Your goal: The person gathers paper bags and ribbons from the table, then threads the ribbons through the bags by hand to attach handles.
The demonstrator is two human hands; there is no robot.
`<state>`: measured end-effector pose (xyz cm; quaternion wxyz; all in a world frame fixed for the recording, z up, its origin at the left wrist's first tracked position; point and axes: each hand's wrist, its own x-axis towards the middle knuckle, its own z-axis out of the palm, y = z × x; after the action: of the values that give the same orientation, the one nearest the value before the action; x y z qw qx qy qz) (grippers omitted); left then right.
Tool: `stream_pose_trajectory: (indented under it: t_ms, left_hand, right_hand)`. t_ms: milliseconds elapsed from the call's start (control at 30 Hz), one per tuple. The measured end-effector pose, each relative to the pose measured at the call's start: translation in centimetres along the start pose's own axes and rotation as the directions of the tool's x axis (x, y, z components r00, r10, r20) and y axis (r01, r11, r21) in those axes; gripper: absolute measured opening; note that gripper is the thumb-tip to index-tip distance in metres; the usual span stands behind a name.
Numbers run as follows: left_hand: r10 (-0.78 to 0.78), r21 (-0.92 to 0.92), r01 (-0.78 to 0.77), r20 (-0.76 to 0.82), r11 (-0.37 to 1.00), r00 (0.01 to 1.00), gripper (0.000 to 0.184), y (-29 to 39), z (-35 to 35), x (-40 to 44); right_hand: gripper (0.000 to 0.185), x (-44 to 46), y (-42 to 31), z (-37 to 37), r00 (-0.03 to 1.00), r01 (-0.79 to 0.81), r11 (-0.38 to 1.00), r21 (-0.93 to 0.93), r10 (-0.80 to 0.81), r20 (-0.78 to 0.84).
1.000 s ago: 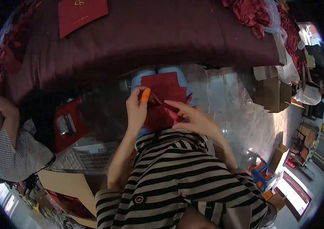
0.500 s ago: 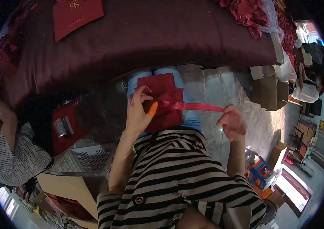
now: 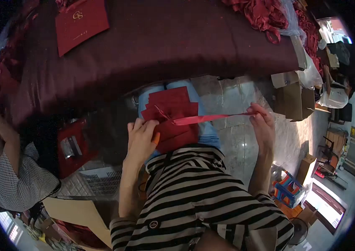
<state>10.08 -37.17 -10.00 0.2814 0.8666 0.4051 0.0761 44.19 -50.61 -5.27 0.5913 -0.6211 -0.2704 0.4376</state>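
Observation:
A stack of flat red paper pieces lies on the person's lap. My left hand, with an orange cover on its thumb, is closed at the stack's left edge, its fingers curled over the paper. Out to the right, my right hand pinches the end of a red ribbon. The ribbon runs taut and slightly twisted from the stack to those fingers. On top of the paper a thin ribbon loop stands up near the ribbon's other end.
A dark red cloth-covered table spans the front, bearing a red printed piece and a heap of ribbons. Another person's arm shows at left. A white crate and cardboard boxes stand around.
My right hand has turned and moved up and right, drawing the ribbon tighter. My left hand has shifted down and left along the paper. A loop now shows on the stack.

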Motion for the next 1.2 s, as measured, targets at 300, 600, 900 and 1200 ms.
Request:
stream_pose_trajectory:
  t_ms: [300, 600, 900, 1200]
  left_hand:
    - [0.173, -0.32, -0.125, 0.128, 0.939, 0.977, 0.029, 2.6, -3.5, 2.6]
    - [0.325, -0.04, -0.322, 0.083, 0.946, 0.942, 0.043, 2.0, -1.1, 3.7]
    - [0.197, -0.15, -0.175, 0.147, 0.973, 0.969, 0.045, 0.0, -0.4, 2.7]
    - [-0.036, -0.591, 0.124, 0.158, 0.797, 0.987, 0.032, -2.9, 2.0, 1.8]
  right_hand:
    - [0.02, 0.2, -3.4, 2.4, 0.997, 0.0, 0.845, 0.535, 0.039, -0.061]
    - [0.026, -2.2, 3.0, 12.7, 0.934, -0.114, 0.972, -0.204, 0.175, 0.312]
    - [0.015, -2.0, 8.5, 15.1, 0.921, 0.343, 0.843, -0.415, -0.215, 0.325]
    - [0.016, -1.5, 7.7, 16.3, 0.935, 0.311, 0.764, -0.564, -0.141, 0.325]
